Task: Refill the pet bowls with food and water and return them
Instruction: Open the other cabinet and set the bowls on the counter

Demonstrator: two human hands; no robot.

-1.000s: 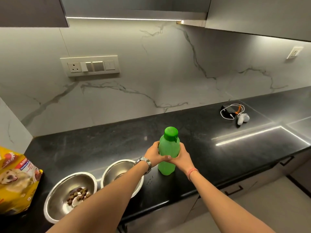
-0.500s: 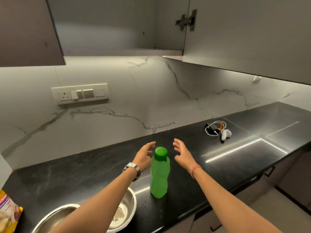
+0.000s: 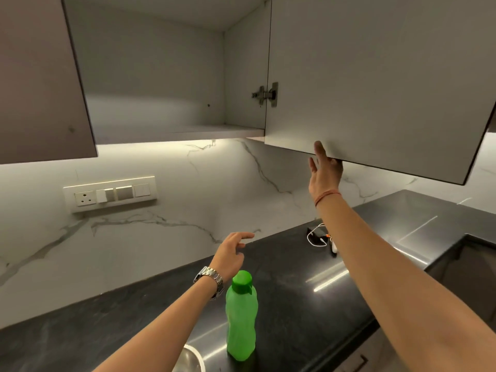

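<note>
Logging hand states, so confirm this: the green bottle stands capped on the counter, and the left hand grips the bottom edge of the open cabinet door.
Wrong hand. The head view shows the right hand at the cabinet door; the left hand hovers free above the capped green bottle on the counter.

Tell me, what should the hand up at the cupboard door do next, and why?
Probably swing the cupboard door shut. The right hand grips its bottom edge, the door stands open, and the shelf inside shows nothing. The green bottle stands capped and upright on the counter, and the left hand hovers above it, holding nothing. So the cupboard seems finished with.
</note>
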